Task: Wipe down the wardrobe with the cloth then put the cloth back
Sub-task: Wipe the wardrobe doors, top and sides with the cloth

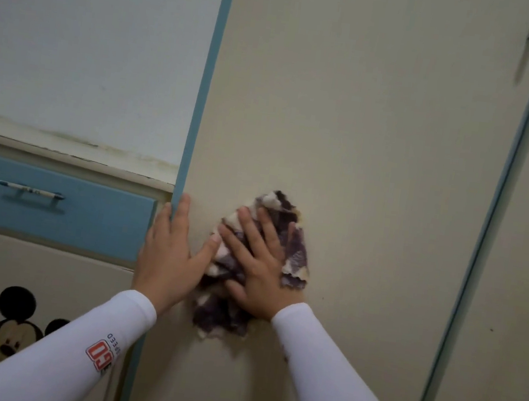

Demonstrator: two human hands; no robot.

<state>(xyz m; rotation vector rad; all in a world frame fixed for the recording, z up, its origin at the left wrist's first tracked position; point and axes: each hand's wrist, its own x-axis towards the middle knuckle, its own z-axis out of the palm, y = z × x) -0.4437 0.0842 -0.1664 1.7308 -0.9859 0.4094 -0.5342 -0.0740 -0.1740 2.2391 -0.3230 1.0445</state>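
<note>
Purple-and-white cloth (297,259) pressed flat on cream wardrobe door (365,129) under right hand (258,266), fingers spread straight. Left hand (168,255) at nine o'clock of cloth, fingers straight along blue edge strip (203,93), thumb touching cloth. Bare panel from twelve to three o'clock, up to second blue strip (507,163).

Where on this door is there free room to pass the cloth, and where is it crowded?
Free: the door panel above the cloth and rightward to the blue strip. Crowded: the left edge, left hand beside right hand.
</note>
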